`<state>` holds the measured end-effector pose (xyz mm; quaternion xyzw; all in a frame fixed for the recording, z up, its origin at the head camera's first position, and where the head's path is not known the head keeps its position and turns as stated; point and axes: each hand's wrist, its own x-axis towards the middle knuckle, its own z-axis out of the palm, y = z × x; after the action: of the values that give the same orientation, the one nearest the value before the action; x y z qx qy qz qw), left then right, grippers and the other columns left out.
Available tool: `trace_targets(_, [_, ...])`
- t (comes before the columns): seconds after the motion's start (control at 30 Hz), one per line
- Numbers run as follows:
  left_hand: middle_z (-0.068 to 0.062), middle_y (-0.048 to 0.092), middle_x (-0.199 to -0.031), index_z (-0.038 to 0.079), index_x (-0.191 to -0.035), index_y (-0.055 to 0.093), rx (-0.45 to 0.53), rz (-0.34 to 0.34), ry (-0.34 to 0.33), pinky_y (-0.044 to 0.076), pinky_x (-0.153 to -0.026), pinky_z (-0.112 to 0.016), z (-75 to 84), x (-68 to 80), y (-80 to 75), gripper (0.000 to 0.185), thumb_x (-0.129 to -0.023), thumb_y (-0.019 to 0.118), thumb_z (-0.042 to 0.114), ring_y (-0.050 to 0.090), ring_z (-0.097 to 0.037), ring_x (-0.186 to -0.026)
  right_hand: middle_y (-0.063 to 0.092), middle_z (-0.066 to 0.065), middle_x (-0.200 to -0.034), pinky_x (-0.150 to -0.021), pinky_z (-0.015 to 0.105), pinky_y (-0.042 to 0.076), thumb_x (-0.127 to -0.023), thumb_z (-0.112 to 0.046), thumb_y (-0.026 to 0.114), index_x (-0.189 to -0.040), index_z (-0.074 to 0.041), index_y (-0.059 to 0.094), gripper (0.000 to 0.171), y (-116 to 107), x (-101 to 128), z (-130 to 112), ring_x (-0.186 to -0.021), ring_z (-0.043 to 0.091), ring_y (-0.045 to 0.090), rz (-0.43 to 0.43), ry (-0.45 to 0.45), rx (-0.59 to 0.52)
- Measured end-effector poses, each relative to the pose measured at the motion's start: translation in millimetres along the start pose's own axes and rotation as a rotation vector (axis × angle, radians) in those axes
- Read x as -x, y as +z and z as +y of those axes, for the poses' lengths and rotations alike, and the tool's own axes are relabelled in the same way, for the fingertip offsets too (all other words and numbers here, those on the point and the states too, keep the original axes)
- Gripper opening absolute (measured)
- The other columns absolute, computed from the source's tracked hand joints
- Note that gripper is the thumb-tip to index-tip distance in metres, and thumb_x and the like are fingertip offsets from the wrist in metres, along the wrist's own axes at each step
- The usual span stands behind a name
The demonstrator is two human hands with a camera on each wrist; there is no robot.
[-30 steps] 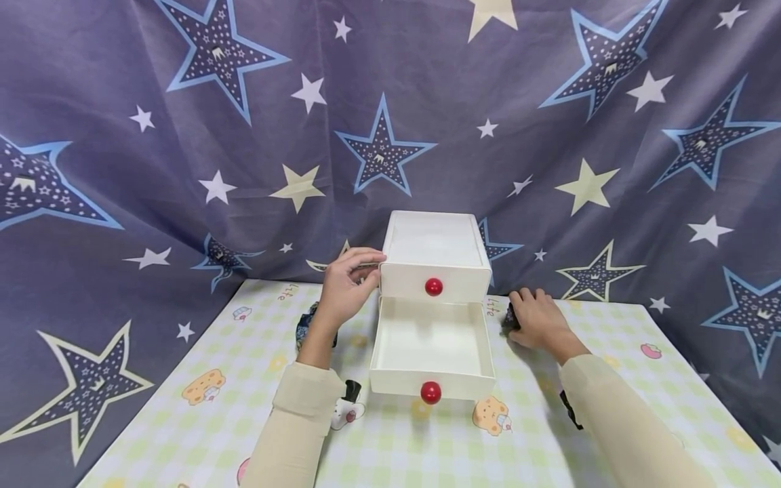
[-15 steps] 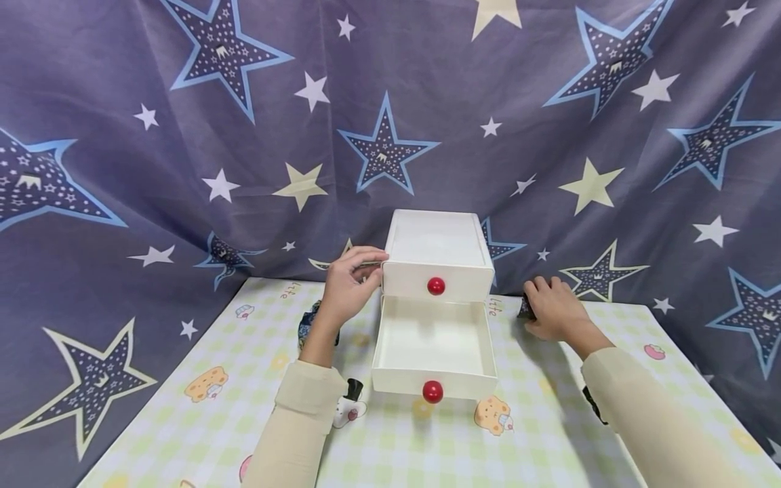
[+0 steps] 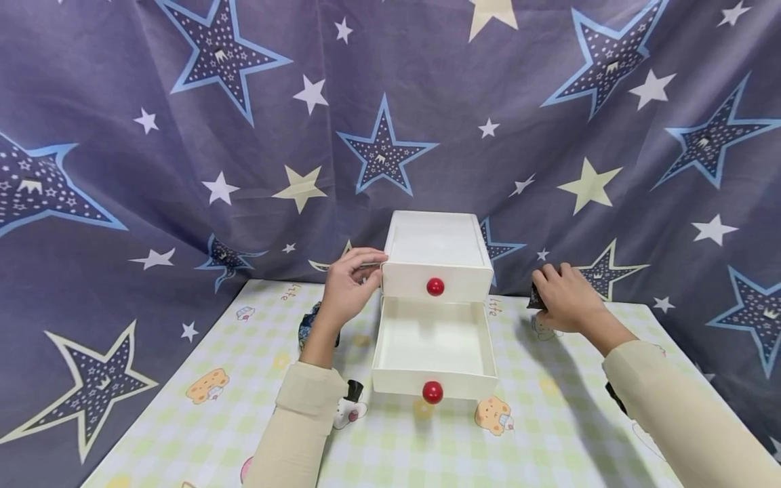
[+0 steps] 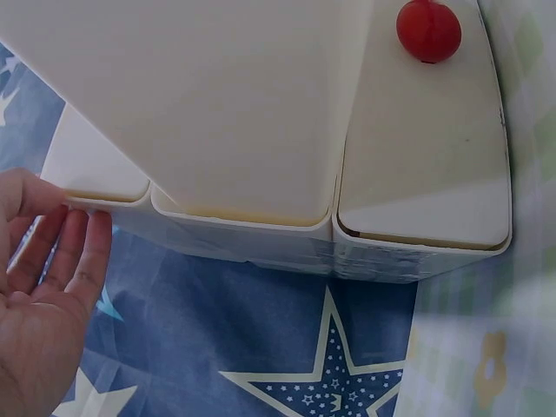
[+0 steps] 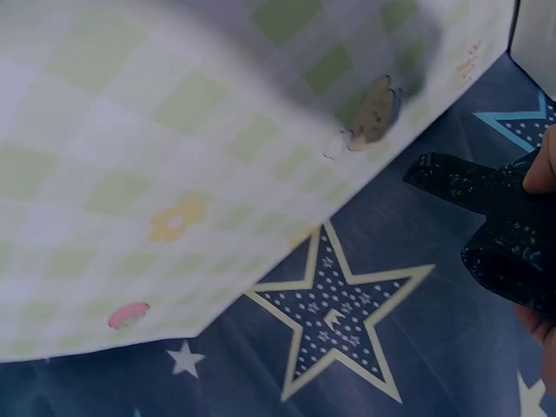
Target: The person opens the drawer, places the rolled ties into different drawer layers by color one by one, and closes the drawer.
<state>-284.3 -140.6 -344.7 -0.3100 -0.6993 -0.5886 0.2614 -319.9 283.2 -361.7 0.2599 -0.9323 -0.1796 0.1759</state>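
A white drawer unit (image 3: 436, 240) with red knobs stands on the table; its middle drawer (image 3: 434, 339) is pulled out and bare inside. My left hand (image 3: 346, 288) rests its fingertips on the unit's upper left side, at the front edge. In the left wrist view, the fingers (image 4: 87, 261) lie fairly straight along that side. To the right of the unit, my right hand (image 3: 567, 298) grips a dark patterned cloth (image 5: 512, 226), folded into two lobes and raised over the table's back edge. Fingers cover part of the cloth.
A dark blue patterned fabric bundle (image 3: 308, 327) lies behind my left forearm. The checked tablecloth (image 3: 244, 420) has printed cartoon figures. A star-print curtain (image 3: 378, 61) hangs directly behind the table. The bottom drawer (image 4: 426, 148) is closed.
My right hand has moved right and up, away from the drawer unit, carrying the dark cloth. My left hand and the drawers have stayed in place.
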Motion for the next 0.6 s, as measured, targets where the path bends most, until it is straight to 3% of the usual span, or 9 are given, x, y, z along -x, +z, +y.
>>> trace_targets(0.23, [-0.022,0.063,-0.123,-0.010,-0.113,0.072,0.000,0.011,-0.005,0.058,-0.098,-0.048,-22.5,1.0,-1.6,0.023,-0.092,0.064,-0.014,0.065,-0.037,-0.111,0.052,0.018,-0.097,-0.075,0.055,0.050,-0.073,-0.040,0.085,-0.111,0.000,0.054,0.063,-20.0,0.5,0.9,-0.081,0.040,0.050,0.069,-0.031,0.026])
trace_targets(0.4, [-0.015,0.065,-0.122,-0.004,-0.112,0.074,0.003,0.007,0.004,0.059,-0.097,-0.038,-24.1,1.3,-2.5,0.021,-0.093,0.066,-0.009,0.066,-0.029,-0.111,0.052,0.018,-0.095,-0.073,0.055,0.050,-0.070,-0.038,0.084,-0.109,0.001,0.054,0.062,-31.2,0.0,-0.2,-0.080,0.041,0.050,0.143,-0.058,0.024])
trace_targets(0.6, [-0.016,0.065,-0.122,-0.005,-0.113,0.074,0.003,0.010,-0.003,0.060,-0.097,-0.038,-23.2,1.0,-2.0,0.022,-0.093,0.065,-0.011,0.066,-0.030,-0.110,0.052,0.017,-0.096,-0.075,0.056,0.050,-0.070,-0.036,0.084,-0.110,0.001,0.055,0.062,-46.0,2.1,-3.9,-0.080,0.041,0.050,0.166,-0.070,0.005])
